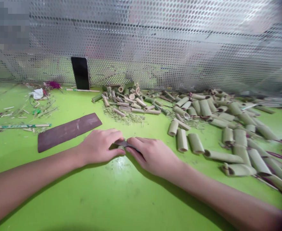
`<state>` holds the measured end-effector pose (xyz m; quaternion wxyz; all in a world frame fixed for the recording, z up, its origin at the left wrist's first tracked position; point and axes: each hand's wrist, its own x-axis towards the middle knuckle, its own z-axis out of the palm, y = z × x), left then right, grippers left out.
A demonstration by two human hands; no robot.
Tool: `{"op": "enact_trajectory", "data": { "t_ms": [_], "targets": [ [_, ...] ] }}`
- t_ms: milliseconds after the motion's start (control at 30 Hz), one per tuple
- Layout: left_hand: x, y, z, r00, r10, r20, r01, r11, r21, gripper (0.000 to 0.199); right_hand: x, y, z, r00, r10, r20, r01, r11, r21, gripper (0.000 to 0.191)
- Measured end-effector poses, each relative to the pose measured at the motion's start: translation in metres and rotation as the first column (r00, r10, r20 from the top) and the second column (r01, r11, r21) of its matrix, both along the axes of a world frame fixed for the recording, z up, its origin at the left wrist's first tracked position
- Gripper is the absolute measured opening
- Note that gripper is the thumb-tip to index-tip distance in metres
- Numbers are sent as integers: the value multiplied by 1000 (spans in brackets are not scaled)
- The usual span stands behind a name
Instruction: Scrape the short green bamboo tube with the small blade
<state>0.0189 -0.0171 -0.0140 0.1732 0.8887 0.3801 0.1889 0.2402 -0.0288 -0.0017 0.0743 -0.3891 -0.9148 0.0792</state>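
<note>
Near the middle of the green table, my right hand (151,153) is closed around the handle of a small knife (120,143), its grey blade pointing left. My left hand (103,144) is closed just beside it, thumb and fingers around a short bamboo piece (122,148) that is mostly hidden. The blade lies over this piece, between the two hands; whether it cuts into it I cannot tell. Behind my left hand lies a flat brown strip (70,132), which looks like sandpaper.
Short bamboo tubes (240,138) are heaped on the right. More cut pieces and shavings (128,117) lie at the back centre. A black phone (80,73) leans on the perforated metal screen (141,41). Crumpled white tissue (38,93) and thin sticks are at the left.
</note>
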Motion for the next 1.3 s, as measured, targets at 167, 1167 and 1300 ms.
{"op": "enact_trajectory", "data": {
  "t_ms": [167,1167,1300],
  "targets": [
    [-2,-1,2,1000,-17,-5,17,1000,12,48,1,0,1,1000,2,8,-1,999,-33,25],
    [-8,0,-2,997,-52,-51,55,996,64,48,3,0,6,1000,24,5,-23,989,-146,25],
    [-8,-1,-3,998,-49,-45,52,997,54,46,4,1,7,999,26,21,-23,986,-164,26]
  ]
}}
